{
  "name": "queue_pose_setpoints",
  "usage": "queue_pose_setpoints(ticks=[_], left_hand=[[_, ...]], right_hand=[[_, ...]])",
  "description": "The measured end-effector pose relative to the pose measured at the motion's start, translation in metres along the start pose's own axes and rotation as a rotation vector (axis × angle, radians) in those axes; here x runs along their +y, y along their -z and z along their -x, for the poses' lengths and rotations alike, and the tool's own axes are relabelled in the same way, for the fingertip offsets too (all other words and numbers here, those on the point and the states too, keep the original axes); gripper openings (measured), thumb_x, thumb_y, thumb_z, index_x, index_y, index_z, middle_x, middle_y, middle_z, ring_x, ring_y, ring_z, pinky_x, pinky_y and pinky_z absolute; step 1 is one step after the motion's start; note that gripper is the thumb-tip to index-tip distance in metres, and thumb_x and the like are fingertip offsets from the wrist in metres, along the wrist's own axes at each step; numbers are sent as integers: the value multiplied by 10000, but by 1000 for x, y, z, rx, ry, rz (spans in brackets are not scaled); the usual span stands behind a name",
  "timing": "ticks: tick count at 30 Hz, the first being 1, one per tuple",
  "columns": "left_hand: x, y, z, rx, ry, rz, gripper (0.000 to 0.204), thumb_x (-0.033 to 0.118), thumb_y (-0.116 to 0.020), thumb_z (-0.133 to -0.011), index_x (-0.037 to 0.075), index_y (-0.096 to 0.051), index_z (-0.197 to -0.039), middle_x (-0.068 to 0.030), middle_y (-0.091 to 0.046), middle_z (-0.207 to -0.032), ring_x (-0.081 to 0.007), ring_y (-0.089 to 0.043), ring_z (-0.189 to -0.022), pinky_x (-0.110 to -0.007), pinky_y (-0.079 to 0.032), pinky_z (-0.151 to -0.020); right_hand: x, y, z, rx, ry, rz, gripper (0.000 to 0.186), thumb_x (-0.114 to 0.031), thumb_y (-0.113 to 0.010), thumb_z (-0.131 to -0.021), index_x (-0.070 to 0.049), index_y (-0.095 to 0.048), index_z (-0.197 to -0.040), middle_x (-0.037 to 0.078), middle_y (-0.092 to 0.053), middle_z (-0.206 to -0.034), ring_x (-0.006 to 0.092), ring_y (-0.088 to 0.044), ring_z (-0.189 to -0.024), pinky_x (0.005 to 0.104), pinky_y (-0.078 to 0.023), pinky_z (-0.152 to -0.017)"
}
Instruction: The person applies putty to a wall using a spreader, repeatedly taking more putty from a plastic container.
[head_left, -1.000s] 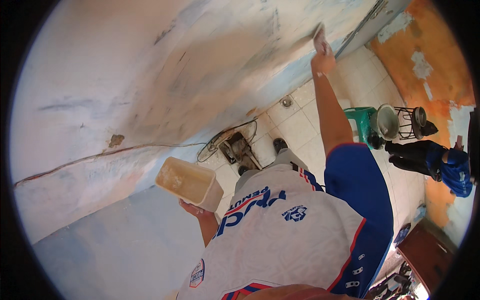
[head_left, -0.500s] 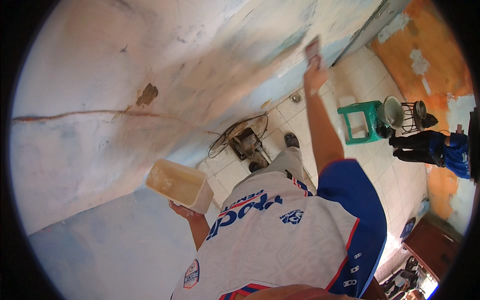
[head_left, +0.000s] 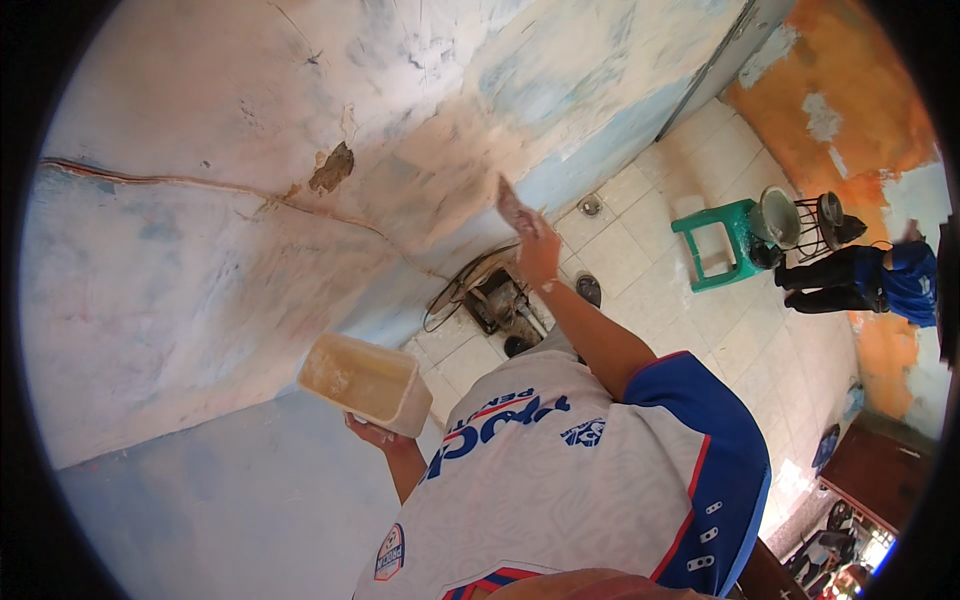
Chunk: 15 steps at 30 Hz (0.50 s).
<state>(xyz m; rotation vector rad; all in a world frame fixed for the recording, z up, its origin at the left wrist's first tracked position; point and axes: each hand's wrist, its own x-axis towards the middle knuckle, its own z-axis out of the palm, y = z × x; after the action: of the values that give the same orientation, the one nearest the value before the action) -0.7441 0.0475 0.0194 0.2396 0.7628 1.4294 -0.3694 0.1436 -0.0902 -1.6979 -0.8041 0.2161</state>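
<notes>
My left hand (head_left: 378,430) holds a cream plastic tub (head_left: 412,398) from beneath, fingers against its underside. Pale residue coats the inside of the tub, which is tilted with its mouth toward the wall. In front of me, my right hand (head_left: 541,252) is closed around a flat putty-knife-like tool (head_left: 516,212), smeared and brownish; blur hides its exact kind. The tool points up toward the patchy wall (head_left: 420,190), and whether it touches cannot be told. Pale smears mark my right wrist.
Below the wall stands a dark, dirty pump-like device (head_left: 495,300) with looped cable, near my feet. A cable (head_left: 200,182) runs along the wall past a broken patch (head_left: 332,168). To the right are a green stool (head_left: 742,245), a bowl (head_left: 775,218) and another person (head_left: 870,280).
My right hand has swung left and down with the tool, from far along the wall to in front of me. The left hand still holds the tub, nearly unmoved.
</notes>
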Motion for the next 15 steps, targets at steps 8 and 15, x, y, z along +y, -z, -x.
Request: queue_pose_setpoints(ticks=[8, 15], left_hand=[[-34, -14, -4, 71, 64, 46, 576, 472, -411, -966, 100, -470, -1402, -97, -529, -1406, -311, -515, -1262, -496, -434, -1043], [-58, -43, -1, 85, 34, -7, 546, 458, -405, -977, 99, -486, -1381, -92, -536, -1395, -307, -529, -1249, -492, -449, -1030]], right_hand=[[48, 99, -218, 487, 76, 195, 319, -105, -537, -927, 26, -645, -1197, 250, -676, -1112, 380, -656, -1048, 399, -505, -907], [-11, 9, -207, 348, 5, 186, 287, -152, -559, -932, 18, -671, -1135, 277, -662, -913, 450, -646, -808, 442, -519, -686]])
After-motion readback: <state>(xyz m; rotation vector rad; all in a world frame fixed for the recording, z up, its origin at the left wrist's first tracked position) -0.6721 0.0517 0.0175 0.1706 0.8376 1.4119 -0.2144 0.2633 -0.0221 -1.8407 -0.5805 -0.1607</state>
